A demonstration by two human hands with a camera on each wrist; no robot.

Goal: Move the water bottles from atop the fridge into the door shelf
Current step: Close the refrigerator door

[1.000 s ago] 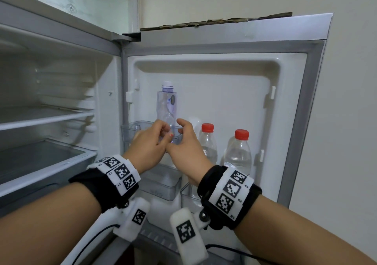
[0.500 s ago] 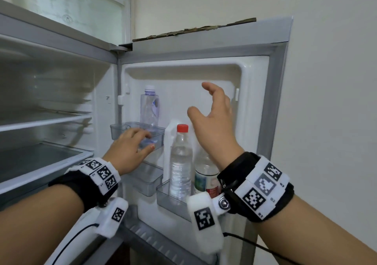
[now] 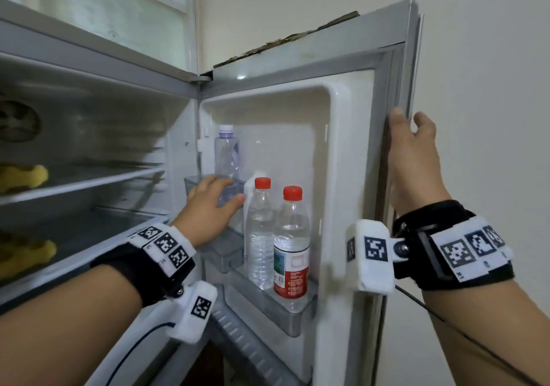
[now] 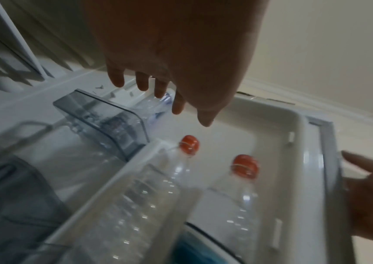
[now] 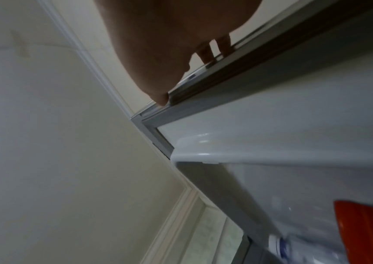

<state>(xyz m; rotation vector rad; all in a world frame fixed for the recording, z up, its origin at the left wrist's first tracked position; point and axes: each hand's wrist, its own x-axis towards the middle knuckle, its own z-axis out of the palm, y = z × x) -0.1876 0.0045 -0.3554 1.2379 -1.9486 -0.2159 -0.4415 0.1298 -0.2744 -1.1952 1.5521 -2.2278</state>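
On the open fridge door (image 3: 342,177), a clear bottle with a pale cap (image 3: 227,153) stands in the small upper door shelf (image 3: 192,183). Two red-capped water bottles (image 3: 261,231) (image 3: 292,237) stand side by side in the lower door shelf (image 3: 268,305). My left hand (image 3: 230,190) hovers at the front of the upper shelf; in the left wrist view its fingers (image 4: 141,84) hang straight and hold nothing. My right hand (image 3: 409,123) grips the door's outer edge, thumb inside and fingers (image 5: 215,51) round the outside.
The fridge interior (image 3: 89,147) lies to the left with wire shelves and yellow items (image 3: 23,177) on them. A bare wall (image 3: 491,88) stands close behind the door. A ragged brown strip (image 3: 285,40) runs along the door top.
My right hand rose from in front of the bottles to the door's outer edge and took hold of it. The door has swung towards me. My left hand stayed by the upper shelf.
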